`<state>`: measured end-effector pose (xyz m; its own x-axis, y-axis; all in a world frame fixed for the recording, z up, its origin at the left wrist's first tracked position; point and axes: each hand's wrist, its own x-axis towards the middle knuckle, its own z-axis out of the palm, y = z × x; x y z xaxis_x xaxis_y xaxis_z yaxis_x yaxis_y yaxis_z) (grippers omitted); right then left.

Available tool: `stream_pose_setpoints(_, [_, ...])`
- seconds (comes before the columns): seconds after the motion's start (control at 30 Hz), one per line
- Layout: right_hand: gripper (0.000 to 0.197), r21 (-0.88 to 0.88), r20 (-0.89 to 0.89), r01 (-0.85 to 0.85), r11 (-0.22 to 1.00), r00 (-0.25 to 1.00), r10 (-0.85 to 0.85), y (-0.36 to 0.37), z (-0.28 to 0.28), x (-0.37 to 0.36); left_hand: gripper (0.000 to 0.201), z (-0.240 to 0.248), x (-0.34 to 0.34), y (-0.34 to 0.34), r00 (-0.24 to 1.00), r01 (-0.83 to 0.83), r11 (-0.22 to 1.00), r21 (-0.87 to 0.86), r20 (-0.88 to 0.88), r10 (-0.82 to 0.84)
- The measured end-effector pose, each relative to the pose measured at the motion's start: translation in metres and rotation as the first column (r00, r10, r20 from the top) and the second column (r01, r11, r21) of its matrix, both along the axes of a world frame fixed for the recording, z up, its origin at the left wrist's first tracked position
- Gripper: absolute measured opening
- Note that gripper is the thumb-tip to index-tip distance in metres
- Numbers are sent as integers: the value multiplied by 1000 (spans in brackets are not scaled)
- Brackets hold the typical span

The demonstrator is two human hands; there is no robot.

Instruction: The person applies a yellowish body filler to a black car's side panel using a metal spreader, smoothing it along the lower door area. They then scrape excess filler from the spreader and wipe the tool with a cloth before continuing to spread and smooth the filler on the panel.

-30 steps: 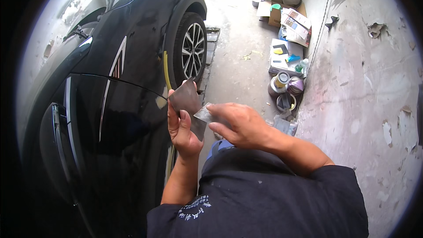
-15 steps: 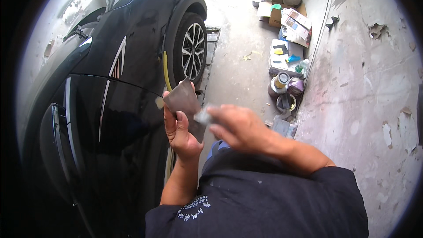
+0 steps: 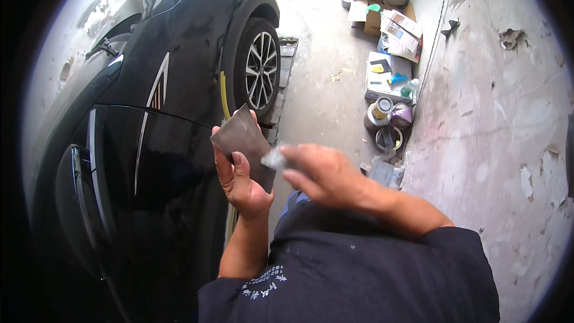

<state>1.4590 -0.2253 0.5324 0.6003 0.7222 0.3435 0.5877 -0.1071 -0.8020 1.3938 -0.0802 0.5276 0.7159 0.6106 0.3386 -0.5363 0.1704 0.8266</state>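
Note:
My left hand (image 3: 246,191) grips a thin, flat grey-brown sheet (image 3: 242,134), thumb on its face and fingers behind it. It is tilted, one corner pointing up and away; whether it is sandpaper or a stiff plate I cannot tell. My right hand (image 3: 326,173) is closed on a small crumpled whitish wad (image 3: 274,159), blurred by motion, at the sheet's right edge. Close on the left stands a black car (image 3: 173,167), its wheel (image 3: 262,69) just beyond my left hand. Yellow tape (image 3: 225,93) runs along the wheel arch edge.
Along the right wall (image 3: 478,113) stand paint cans (image 3: 379,110), a white box (image 3: 382,87) with a bottle (image 3: 409,88) on it, and cardboard boxes (image 3: 372,23) with papers. Tape scraps (image 3: 333,78) lie on the concrete floor (image 3: 314,104) between car and wall.
My left hand and the sheet have shifted slightly to the left. My right hand stays near the sheet's edge with the wad, almost in the same place.

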Motion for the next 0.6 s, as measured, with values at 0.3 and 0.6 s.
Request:
stream_pose_setpoints(0.3, [34,-59,-354,-74,995,934,49,-4,18,9,49,-1,2,-1,986,-49,994,93,164,33])
stream_pose_setpoints(0.6, [37,-52,-20,-91,994,996,91,-13,12,-4,48,7,4,2,986,84,995,-59,151,-74])
